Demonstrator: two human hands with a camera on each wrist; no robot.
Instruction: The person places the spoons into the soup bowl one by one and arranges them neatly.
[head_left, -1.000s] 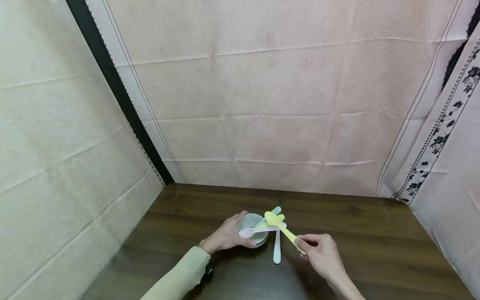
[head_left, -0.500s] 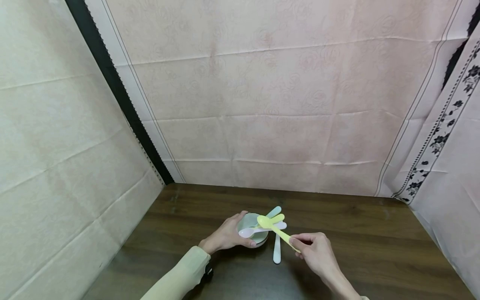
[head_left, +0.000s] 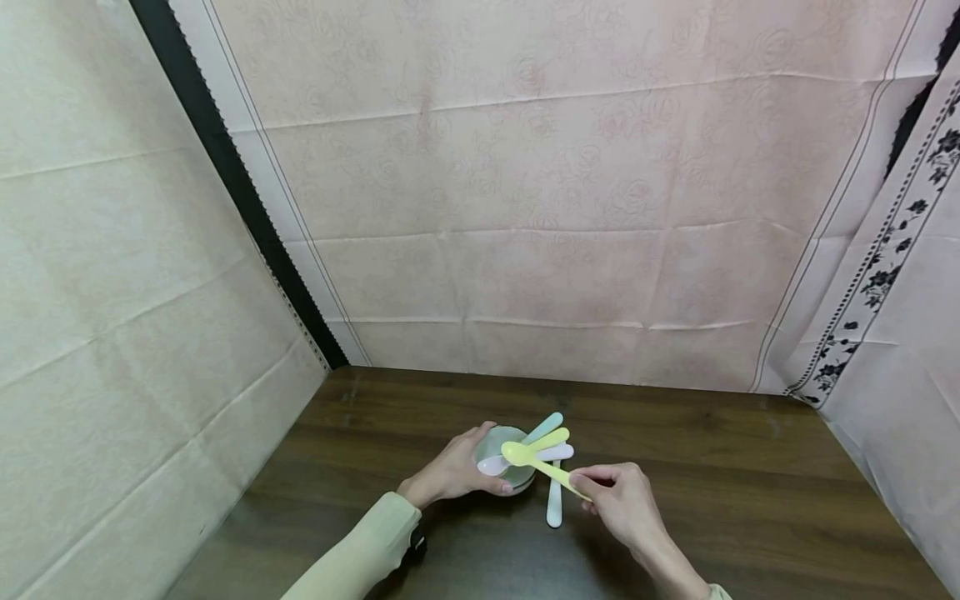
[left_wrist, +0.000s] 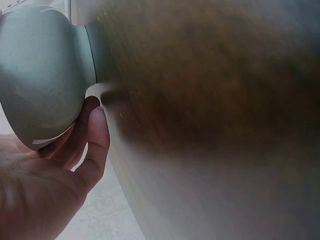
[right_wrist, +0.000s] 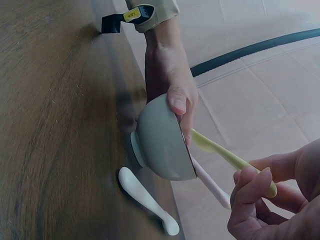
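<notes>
A pale green bowl is at the middle of the table, its foot at or close to the wood. My left hand grips its left side, the thumb near the rim. Out over the bowl's right rim stick the handles of a light blue spoon, a yellow spoon and a pale lilac spoon. My right hand pinches the handle end of a second yellow spoon, whose head is above the bowl. A white-blue spoon lies on the table beside the bowl.
The dark wooden table runs back to a pinkish cloth wall. Pale cloth also hangs on the left and right sides. A black device is strapped at the left wrist.
My right hand has moved slightly left, carrying the yellow spoon's head from the bowl's right edge to over its middle. The left hand and bowl have stayed put.
</notes>
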